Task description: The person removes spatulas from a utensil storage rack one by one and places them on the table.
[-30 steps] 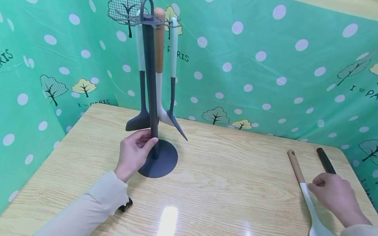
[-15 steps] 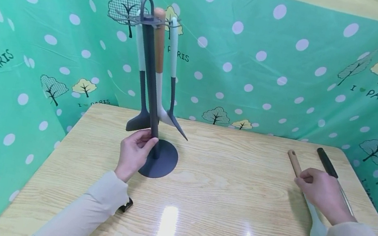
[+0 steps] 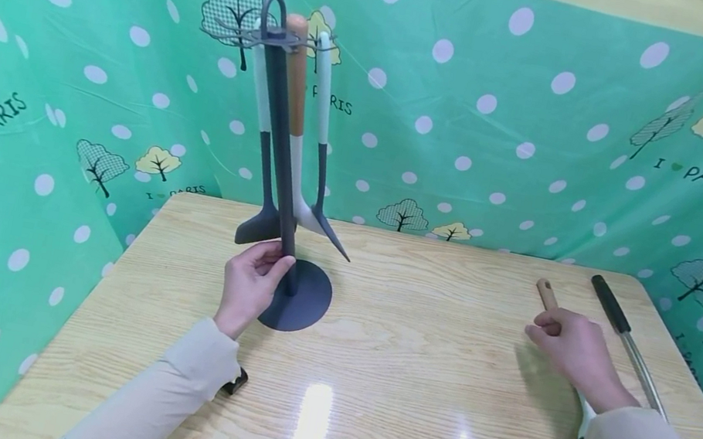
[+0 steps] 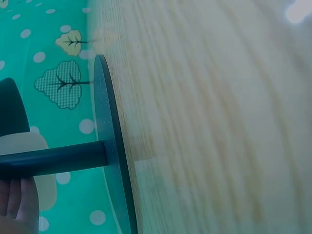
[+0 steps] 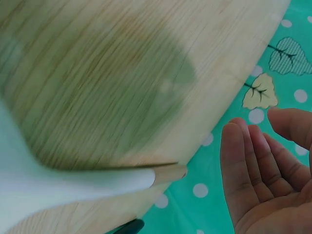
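My left hand grips the black pole of an upright utensil stand, just above its round base. Low in the left wrist view, fingers lie against that pole. Over a white turner with a wooden handle, my right hand hovers, covering part of its shaft in the head view. The right wrist view shows its thumb apart from slightly bent fingers, nothing between them. The turner's broad head is partly hidden by my sleeve.
Hanging from the stand's ring are a pale-handled black-headed utensil, a wooden-handled white one and another pale-handled one. A black-handled metal utensil lies along the table's right edge. Polka-dot cloth hangs behind the table.
My right hand has moved left and slightly up in the head view, from beside the turner's shaft to over its handle end. The left hand stays on the pole.
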A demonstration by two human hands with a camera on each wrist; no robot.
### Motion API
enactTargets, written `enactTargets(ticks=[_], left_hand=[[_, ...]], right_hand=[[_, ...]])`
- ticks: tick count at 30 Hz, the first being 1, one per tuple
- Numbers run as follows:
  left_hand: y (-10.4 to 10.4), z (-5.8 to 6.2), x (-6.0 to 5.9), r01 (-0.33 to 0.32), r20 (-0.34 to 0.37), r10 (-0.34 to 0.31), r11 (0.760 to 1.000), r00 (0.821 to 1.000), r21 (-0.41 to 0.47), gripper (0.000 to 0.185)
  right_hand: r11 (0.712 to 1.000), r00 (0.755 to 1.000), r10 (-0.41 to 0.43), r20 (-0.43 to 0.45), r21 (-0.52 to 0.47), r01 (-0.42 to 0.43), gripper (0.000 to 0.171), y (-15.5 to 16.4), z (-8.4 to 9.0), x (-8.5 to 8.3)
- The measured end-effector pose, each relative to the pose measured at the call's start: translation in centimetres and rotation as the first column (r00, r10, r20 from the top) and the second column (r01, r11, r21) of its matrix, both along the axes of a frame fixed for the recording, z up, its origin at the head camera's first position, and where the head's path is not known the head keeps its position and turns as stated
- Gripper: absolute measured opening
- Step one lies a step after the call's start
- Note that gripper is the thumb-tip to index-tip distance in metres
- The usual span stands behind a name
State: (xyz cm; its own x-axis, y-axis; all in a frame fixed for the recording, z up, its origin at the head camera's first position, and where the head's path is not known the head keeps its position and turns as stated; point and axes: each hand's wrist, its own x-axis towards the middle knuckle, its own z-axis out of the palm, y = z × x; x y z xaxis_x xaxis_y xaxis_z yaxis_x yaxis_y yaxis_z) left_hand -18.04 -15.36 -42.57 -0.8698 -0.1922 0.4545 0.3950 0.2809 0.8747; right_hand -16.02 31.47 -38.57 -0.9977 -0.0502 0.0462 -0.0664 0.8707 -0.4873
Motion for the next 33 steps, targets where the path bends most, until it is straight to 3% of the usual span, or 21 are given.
enactTargets(ticks=[7, 18, 22, 27, 33], left_hand=[[-0.1, 0.0, 0.0, 0.000, -0.012, 0.000, 1.000, 1.000, -0.004, 0.025], [0.2, 0.4, 0.3, -0.014, 0.001, 0.014, 1.000, 1.000, -0.023, 0.024], [0.3, 0.7, 0.5, -0.020, -0.013, 0.019, 0.999, 1.000, -0.034, 0.023], [0.9, 2.7, 1.6, -0.014, 0.002, 0.014, 0.999, 1.000, -0.045, 0.022], [1.0, 2.9, 1.8, -0.015, 0.010, 0.016, 0.999, 1.000, -0.049, 0.022]], right_hand=[[0.994, 0.995, 0.090, -0.030, -0.051, -0.092, 0.019, -1.7, -0.1, 0.1], [0.990, 0.988, 0.105, -0.117, -0.083, -0.115, 0.014, -4.0, -0.8, -0.6], [0.992, 0.992, 0.102, -0.073, -0.072, -0.107, 0.017, -4.9, -1.1, -0.8], [0.988, 0.994, 0.109, -0.016, -0.104, -0.110, 0.019, -6.1, -1.3, -0.9], [0.980, 0.991, 0.131, -0.009, -0.150, -0.130, 0.020, -7.2, -1.3, -1.0]])
